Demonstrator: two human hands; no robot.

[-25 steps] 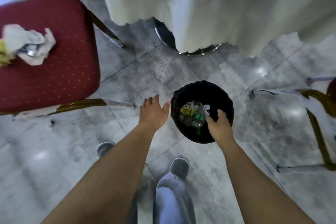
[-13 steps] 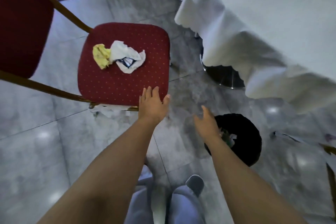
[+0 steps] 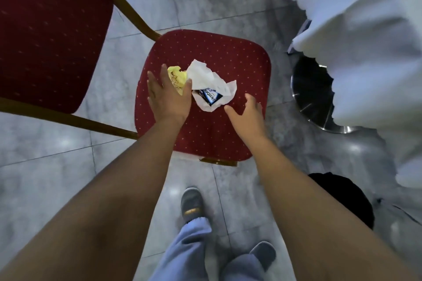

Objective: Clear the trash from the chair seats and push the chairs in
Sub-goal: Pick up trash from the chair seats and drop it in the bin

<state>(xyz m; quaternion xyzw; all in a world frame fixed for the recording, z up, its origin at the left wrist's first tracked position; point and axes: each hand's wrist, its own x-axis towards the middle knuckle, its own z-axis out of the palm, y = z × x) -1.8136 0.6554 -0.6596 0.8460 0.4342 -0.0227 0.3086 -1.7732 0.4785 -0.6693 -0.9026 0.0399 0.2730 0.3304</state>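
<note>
A: Nearest the camera?

B: Pale blue trousers and two grey shoes, one stepped forward on the grey marble floor. Bare forearms run up from the lower corners.

A: To the right, low?

B: Black trash bin, partly behind the right forearm, standing on the floor near the tablecloth's hem.

A: Hands?

B: Both over the red dotted chair seat. Left hand flat, fingers spread, lying over the yellow crumpled wrapper; thumb reaches the edge of the white paper. Not closed on anything. Right hand open, fingers splayed and slightly curled, empty, just beside the white paper's lower right edge. Whether it touches the seat, cannot tell.

A: The trash itself?

B: Mid-seat. White crumpled napkin touching the yellow wrapper on its right side; a small blue-and-white packet with print sits on the napkin's near fold.

A: Beyond that?

B: Red chair back with gold frame at left. At right, white tablecloth draped over a table, a shiny metal base under it.
</note>
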